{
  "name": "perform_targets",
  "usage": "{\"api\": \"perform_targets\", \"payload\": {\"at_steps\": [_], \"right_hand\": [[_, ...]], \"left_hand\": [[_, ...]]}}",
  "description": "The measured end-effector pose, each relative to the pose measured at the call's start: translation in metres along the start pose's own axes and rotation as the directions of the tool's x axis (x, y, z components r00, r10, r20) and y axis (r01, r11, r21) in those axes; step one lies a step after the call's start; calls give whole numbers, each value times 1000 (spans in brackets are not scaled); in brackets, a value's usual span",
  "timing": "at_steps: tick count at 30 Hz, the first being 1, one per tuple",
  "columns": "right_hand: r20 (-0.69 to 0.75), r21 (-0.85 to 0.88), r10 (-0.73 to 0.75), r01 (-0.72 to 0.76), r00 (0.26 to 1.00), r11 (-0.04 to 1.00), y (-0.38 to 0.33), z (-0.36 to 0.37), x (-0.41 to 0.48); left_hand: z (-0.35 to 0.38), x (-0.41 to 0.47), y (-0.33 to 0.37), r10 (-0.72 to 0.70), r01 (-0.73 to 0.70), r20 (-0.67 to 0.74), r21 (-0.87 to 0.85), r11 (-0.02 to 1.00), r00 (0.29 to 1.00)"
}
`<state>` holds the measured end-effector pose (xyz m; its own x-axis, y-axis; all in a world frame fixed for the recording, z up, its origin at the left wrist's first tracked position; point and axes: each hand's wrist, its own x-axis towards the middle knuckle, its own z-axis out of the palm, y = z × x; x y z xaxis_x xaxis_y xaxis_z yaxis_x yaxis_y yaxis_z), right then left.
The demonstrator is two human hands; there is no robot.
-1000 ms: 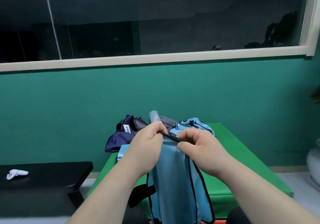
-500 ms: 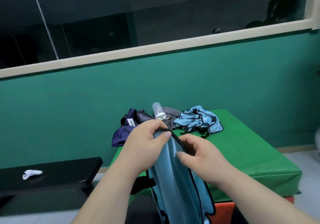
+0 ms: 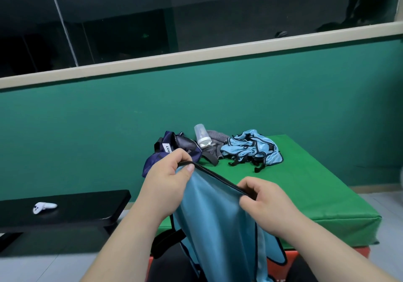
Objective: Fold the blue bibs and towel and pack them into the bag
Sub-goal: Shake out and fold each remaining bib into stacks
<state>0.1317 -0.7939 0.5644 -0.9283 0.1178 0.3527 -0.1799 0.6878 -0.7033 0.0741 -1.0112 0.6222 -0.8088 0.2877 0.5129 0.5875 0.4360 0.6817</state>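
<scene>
A light blue bib (image 3: pixel 218 218) with black trim hangs down in front of me, stretched along its top edge. My left hand (image 3: pixel 168 179) pinches the left end of that black edge. My right hand (image 3: pixel 263 201) pinches the edge further right and lower. More blue bibs (image 3: pixel 250 148) lie crumpled in a heap at the back of the green padded table (image 3: pixel 305 192). A dark navy bag (image 3: pixel 172 151) with a white label sits at the back left of the table. A grey towel (image 3: pixel 214 139) lies between the bag and the heap.
A clear baby bottle (image 3: pixel 201 139) leans against the bag and the grey cloth. To the left stands a low black bench (image 3: pixel 72 207) with a white controller (image 3: pixel 43 207) on it. A teal wall and a dark window rise behind the table.
My hands have spread apart along the bib's black edge, the right one moving right and down. My view has tilted, so the table and the heap show more fully.
</scene>
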Motion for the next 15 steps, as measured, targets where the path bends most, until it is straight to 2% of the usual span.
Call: {"api": "perform_targets", "payload": {"at_steps": [5, 10, 15], "right_hand": [[-19, -5, 12, -12, 1000, 1000, 10, -4, 3], [69, 19, -16, 15, 997, 1000, 11, -6, 5], [89, -27, 7, -5, 996, 1000, 14, -15, 9]], "left_hand": [[-10, -2, -6, -43, 40, -24, -115, 993, 999], [-16, 1, -10, -46, 42, -31, -106, 993, 998], [-22, 5, -13, -46, 43, -24, -115, 992, 999]]}}
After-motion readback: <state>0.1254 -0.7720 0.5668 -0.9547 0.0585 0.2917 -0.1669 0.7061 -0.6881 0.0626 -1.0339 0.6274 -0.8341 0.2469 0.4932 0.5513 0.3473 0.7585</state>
